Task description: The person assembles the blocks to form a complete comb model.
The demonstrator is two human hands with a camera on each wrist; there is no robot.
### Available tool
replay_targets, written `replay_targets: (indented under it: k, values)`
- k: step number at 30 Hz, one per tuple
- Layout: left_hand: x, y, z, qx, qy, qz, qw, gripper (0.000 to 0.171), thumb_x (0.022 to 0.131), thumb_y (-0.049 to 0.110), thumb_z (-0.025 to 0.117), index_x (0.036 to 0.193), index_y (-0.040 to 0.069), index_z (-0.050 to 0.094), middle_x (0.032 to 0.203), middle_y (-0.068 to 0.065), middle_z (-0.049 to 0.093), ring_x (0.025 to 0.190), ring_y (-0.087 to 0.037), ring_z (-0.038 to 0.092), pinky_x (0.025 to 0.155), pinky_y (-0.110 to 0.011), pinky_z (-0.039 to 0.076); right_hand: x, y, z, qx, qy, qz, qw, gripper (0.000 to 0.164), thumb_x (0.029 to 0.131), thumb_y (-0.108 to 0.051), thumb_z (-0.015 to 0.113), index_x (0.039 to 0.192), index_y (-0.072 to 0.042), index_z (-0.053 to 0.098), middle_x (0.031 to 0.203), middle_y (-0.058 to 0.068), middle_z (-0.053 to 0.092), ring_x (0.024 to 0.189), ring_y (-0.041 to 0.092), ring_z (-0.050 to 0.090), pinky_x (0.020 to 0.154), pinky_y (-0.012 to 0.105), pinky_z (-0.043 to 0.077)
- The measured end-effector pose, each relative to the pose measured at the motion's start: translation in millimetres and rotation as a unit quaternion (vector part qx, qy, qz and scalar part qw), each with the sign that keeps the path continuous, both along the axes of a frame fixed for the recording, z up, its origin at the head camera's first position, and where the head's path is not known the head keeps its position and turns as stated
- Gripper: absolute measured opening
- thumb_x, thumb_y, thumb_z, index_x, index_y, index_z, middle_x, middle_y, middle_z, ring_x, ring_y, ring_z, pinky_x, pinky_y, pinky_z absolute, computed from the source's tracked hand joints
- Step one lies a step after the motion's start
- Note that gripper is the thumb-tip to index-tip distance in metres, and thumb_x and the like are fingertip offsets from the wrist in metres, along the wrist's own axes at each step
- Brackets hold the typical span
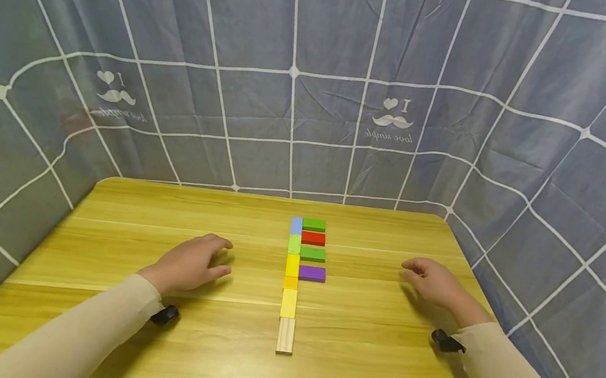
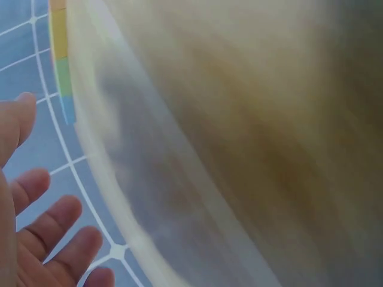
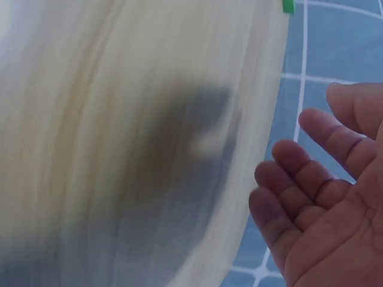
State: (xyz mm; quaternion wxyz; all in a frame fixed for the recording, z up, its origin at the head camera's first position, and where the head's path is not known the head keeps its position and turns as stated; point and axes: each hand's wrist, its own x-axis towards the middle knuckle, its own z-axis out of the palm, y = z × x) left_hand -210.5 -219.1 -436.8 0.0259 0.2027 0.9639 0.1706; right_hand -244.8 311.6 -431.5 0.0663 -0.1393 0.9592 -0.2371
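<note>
Coloured wooden blocks form a line down the middle of the table. From far to near come a blue block (image 1: 296, 225), a light green block (image 1: 294, 244), a yellow block (image 1: 292, 265), an orange block (image 1: 290, 283), a pale yellow block (image 1: 289, 303) and a plain wood block (image 1: 285, 336). Jutting out to the right are a green block (image 1: 314, 225), a red block (image 1: 313, 238), another green block (image 1: 313, 254) and a purple block (image 1: 312, 273). My left hand (image 1: 189, 265) hovers left of the line, fingers relaxed. To the right, my right hand (image 1: 436, 288) holds nothing, fingers loosely bent.
The wooden table (image 1: 360, 358) lies under both hands. A grey-blue curtain (image 1: 325, 114) with white lines surrounds its back and sides. A dark wrist strap piece (image 1: 165, 315) shows at the left cuff, another black piece (image 1: 447, 342) at the right cuff.
</note>
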Motion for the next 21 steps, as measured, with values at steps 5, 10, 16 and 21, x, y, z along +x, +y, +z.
replay_targets:
  k: [5,10,16,21]
  values:
    - [-1.3,-5.1,0.6,-0.02,0.023,0.0,0.9996,0.064,0.102,0.045,0.069,0.151,0.008,0.053,0.151,-0.015,0.058,0.139,-0.042,0.056,0.116,-0.062,0.043,1.0,4.8,1.0,0.023,0.029,0.001,0.999,0.036,0.108,-0.019,0.058,0.132,0.006,0.066,0.138,0.032,0.064,0.13,0.055,0.057,0.107,0.066,0.047]
    - [-10.8,-1.4,0.9,-0.026,0.035,0.01,0.999,0.066,0.102,0.048,0.067,0.153,0.008,0.05,0.151,-0.017,0.059,0.138,-0.042,0.058,0.115,-0.062,0.043,-7.9,-2.6,2.4,0.038,0.052,0.012,0.998,0.04,0.109,-0.018,0.056,0.139,0.008,0.061,0.145,0.034,0.057,0.138,0.056,0.05,0.114,0.068,0.041]
    - [-26.6,11.0,2.4,-0.045,0.054,0.019,0.9974,0.072,0.103,0.051,0.064,0.157,0.006,0.046,0.155,-0.02,0.054,0.145,-0.044,0.05,0.117,-0.064,0.041,-24.0,-23.3,7.4,0.058,0.062,0.029,0.996,0.046,0.111,-0.021,0.052,0.145,0.008,0.056,0.158,0.037,0.042,0.146,0.057,0.039,0.122,0.067,0.032]
    - [-34.4,25.6,4.8,-0.048,0.054,0.025,0.997,0.076,0.103,0.053,0.062,0.16,0.006,0.042,0.162,-0.026,0.044,0.153,-0.05,0.036,0.122,-0.068,0.033,-34.8,-42.8,10.0,0.059,0.061,0.033,0.996,0.052,0.111,-0.025,0.051,0.152,0.007,0.049,0.165,0.036,0.031,0.152,0.056,0.03,0.124,0.067,0.026]
